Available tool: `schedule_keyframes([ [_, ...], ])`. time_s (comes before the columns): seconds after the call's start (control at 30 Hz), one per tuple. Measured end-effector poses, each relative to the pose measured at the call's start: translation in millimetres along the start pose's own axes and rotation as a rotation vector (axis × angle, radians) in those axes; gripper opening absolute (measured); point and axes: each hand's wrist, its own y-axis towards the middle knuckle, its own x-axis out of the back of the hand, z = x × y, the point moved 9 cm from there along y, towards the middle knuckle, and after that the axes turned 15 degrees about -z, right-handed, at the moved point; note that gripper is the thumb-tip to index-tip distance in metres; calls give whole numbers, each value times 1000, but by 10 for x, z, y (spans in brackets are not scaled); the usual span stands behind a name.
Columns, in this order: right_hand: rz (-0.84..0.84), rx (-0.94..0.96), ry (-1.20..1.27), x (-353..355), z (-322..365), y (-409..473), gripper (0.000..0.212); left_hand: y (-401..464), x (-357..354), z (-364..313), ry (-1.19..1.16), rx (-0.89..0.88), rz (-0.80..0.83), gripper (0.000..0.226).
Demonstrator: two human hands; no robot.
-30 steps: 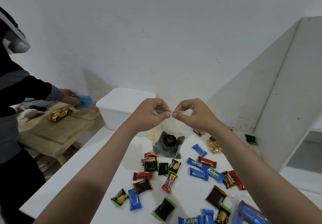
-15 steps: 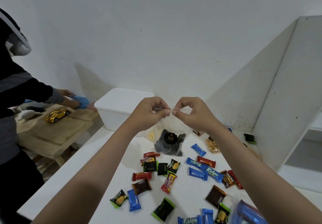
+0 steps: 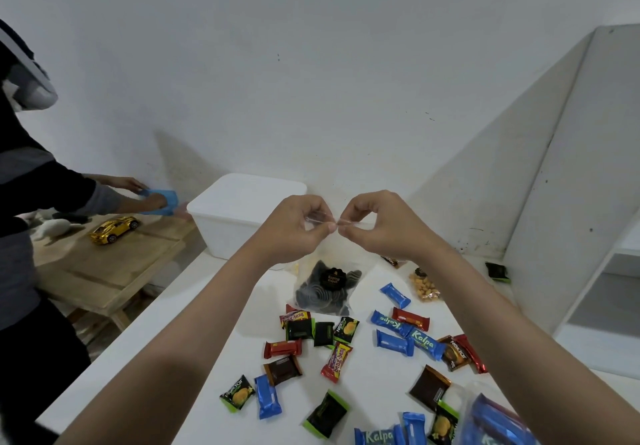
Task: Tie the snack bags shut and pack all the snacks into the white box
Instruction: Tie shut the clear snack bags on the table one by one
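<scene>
A clear snack bag [image 3: 325, 289] of dark round cookies with a black label hangs above the white table [image 3: 194, 306]. My left hand [image 3: 298, 226] and my right hand [image 3: 377, 223] pinch its clear top edge between thumb and fingers, fingertips almost touching. Behind my left hand stands the white box [image 3: 239, 212] with its lid on. A second clear bag [image 3: 425, 286] of yellow puffs lies to the right. Several small wrapped snacks lie scattered on the table, among them blue Kalpa bars [image 3: 424, 342], red Beng-beng bars [image 3: 336, 361] and green-black Nextar packs [image 3: 238, 393].
At the left another person reaches over a low wooden table [image 3: 104, 268] that carries a gold toy car [image 3: 114, 229]. A blue zip bag [image 3: 498, 424] sits at the bottom right edge. A white shelf unit [image 3: 575, 202] rises on the right, with a dark packet [image 3: 497, 270] beside it.
My hands and the cookie bag stay almost as they were, fingertips still pinched at the bag's top. The other person's hands have shifted slightly at the left.
</scene>
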Motion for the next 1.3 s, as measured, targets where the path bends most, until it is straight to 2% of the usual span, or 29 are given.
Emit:
schedule_keyframes([
  [0.17, 7, 13, -42, 11, 31, 29, 9, -3, -35, 94, -156, 139, 43, 3],
  [0.3, -6, 26, -72, 5, 43, 11, 7, -28, 2, 184, -260, 237, 52, 6],
  [0.47, 1, 3, -63, -25, 28, -8, 7, -25, 59, 123, -144, 125, -27, 13],
  [0.63, 49, 38, -198, -90, 59, 7, 12, -60, 14, 26, -71, 46, -20, 19],
  [0.8, 16, 74, -157, -81, 94, 9, 14, -51, 27, 40, -74, 56, -27, 21],
  [0.9, 5, 90, -175, -57, 60, 25, 12, -40, 61, 104, -83, 89, -48, 11],
  [1.03, 3, -43, -65, 82, -136, 17, 9, -14, 221, 173, -141, 144, -103, 7],
  [1.3, -86, -285, 295, 95, -325, -65, 9, 0, 205, 156, -125, 225, -41, 7],
])
